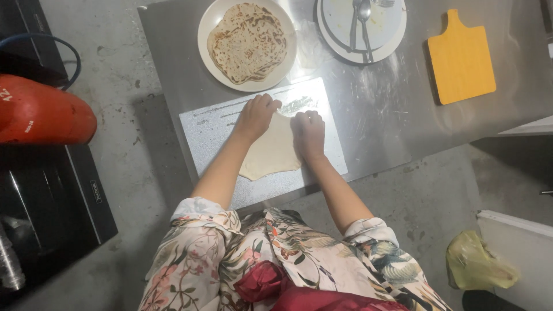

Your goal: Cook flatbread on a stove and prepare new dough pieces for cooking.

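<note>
Head view, looking straight down: both hands are pressing on a sheet of raw dough [272, 151] that's lying on a speckled grey board [207, 132] at the near edge of a steel table [380, 109]. The left hand [257, 115] is curling knuckles-down over the dough's far left corner, the right hand [309, 133] is doing the same on the far right edge (fingers bent, not really pinching anything as far as I can tell). Most of the dough is spreading toward the body, between the wrists. A plate with a cooked flatbread [247, 41] is sitting just beyond the board.
</note>
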